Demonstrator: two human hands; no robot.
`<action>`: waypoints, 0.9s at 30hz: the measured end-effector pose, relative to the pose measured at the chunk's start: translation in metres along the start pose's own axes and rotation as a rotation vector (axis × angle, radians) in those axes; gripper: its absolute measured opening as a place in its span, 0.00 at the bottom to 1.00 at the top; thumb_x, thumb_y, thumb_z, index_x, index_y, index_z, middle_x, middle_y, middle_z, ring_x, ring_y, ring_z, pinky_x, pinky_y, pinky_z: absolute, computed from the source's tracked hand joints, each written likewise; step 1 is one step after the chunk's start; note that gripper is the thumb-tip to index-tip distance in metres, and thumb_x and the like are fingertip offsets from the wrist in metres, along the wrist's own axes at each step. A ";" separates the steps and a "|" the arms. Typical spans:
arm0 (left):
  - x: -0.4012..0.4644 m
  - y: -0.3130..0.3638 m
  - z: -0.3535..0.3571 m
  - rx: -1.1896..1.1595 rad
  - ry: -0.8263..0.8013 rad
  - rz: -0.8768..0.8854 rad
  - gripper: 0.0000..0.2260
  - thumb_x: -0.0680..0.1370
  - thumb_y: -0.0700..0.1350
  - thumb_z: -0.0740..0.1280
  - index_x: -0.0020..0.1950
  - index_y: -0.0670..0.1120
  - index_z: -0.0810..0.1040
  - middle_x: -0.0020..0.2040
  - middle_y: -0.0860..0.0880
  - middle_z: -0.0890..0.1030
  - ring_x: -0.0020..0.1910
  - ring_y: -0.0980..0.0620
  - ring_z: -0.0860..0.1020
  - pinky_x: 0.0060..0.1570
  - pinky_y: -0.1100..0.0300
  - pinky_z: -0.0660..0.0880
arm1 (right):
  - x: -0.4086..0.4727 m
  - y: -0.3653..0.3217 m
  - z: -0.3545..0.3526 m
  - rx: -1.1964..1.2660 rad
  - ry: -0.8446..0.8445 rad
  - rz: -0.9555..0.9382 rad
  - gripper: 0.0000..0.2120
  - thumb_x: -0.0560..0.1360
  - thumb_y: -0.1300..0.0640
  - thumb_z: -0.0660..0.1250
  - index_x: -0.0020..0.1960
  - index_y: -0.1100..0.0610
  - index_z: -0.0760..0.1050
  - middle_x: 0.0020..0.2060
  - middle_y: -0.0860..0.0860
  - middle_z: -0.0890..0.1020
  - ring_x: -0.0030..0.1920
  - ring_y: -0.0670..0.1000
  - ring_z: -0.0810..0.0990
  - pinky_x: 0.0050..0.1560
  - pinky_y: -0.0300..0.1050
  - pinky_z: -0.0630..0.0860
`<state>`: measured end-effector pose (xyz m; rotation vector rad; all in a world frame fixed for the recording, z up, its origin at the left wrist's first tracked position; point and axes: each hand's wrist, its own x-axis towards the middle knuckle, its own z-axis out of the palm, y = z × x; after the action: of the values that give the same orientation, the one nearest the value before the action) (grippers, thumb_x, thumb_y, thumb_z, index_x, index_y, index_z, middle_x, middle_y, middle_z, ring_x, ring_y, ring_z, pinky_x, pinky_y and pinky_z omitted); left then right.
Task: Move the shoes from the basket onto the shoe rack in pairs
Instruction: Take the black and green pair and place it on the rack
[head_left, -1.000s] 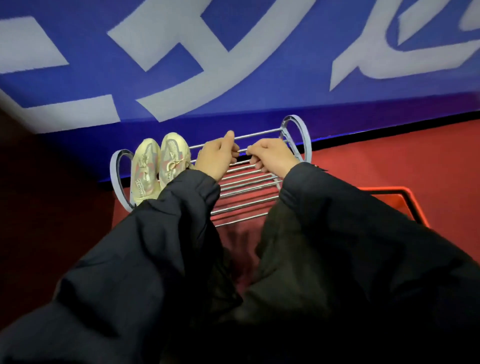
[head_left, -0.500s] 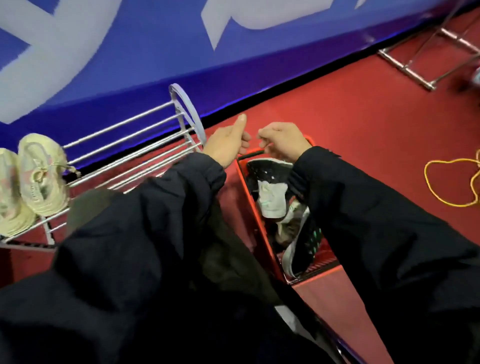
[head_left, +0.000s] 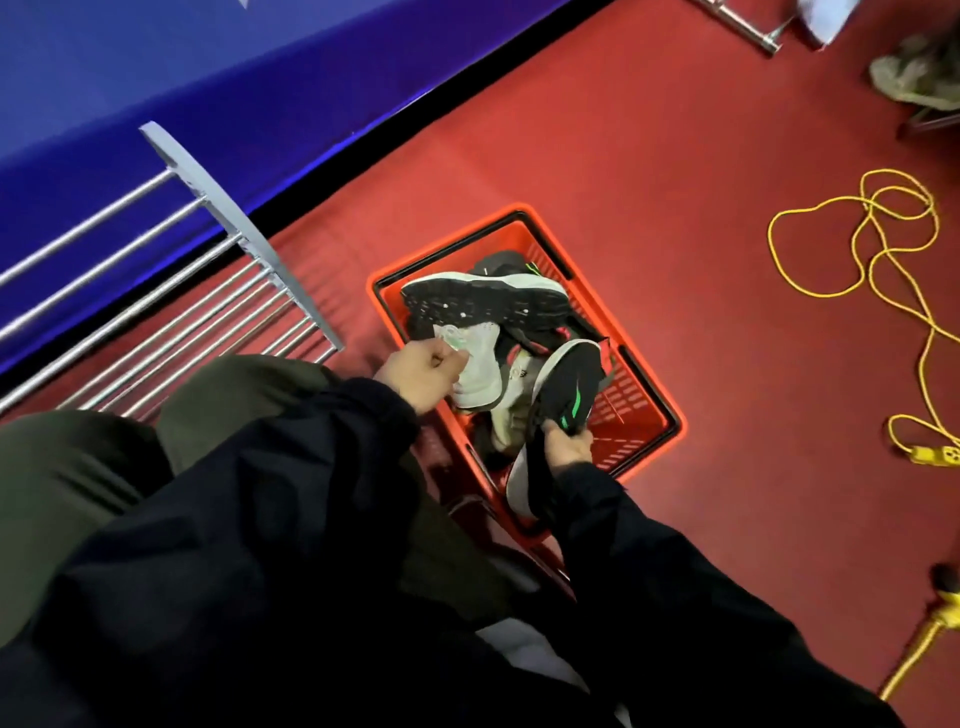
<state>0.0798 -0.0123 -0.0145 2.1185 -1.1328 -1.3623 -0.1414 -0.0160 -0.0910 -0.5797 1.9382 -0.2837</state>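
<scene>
At centre of the head view: orange basket (head_left: 631, 332) on red floor, shoes heaped inside; shoe rack (head_left: 171, 291) at ten o'clock. Left hand (head_left: 423, 376) closed on a pale shoe (head_left: 478, 374); right hand (head_left: 566, 454) closed on a black shoe (head_left: 569, 384) at basket's six o'clock. Step: picking up; the two look mismatched, so next probably calls for finding true mates before racking.

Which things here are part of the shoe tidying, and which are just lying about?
Part of the job: orange basket, black shoe in the right hand, white shoe at the left hand, shoe rack.

Lying about: yellow cable, metal frame.
</scene>
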 end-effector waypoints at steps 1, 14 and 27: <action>0.001 -0.001 0.000 -0.014 0.003 -0.006 0.21 0.71 0.65 0.62 0.44 0.48 0.79 0.45 0.47 0.86 0.47 0.45 0.85 0.55 0.48 0.80 | 0.002 0.004 0.003 0.042 -0.012 0.002 0.33 0.74 0.51 0.69 0.75 0.58 0.62 0.67 0.62 0.75 0.67 0.63 0.74 0.69 0.49 0.68; -0.019 0.013 0.006 -0.035 -0.271 -0.036 0.18 0.77 0.58 0.70 0.63 0.52 0.75 0.50 0.54 0.80 0.50 0.55 0.80 0.43 0.63 0.72 | -0.036 -0.022 -0.023 0.445 -0.197 -0.339 0.04 0.76 0.65 0.67 0.44 0.60 0.80 0.38 0.53 0.85 0.39 0.52 0.83 0.39 0.40 0.79; 0.013 -0.012 -0.038 -0.518 0.500 -0.080 0.06 0.80 0.40 0.66 0.56 0.41 0.72 0.47 0.42 0.78 0.47 0.46 0.77 0.51 0.50 0.74 | 0.007 -0.096 0.014 0.366 -0.124 -0.242 0.12 0.78 0.50 0.65 0.48 0.59 0.79 0.33 0.53 0.78 0.29 0.51 0.74 0.31 0.40 0.69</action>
<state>0.1215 -0.0196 -0.0127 1.9583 -0.4412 -0.9368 -0.1054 -0.1009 -0.0593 -0.5720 1.6441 -0.7218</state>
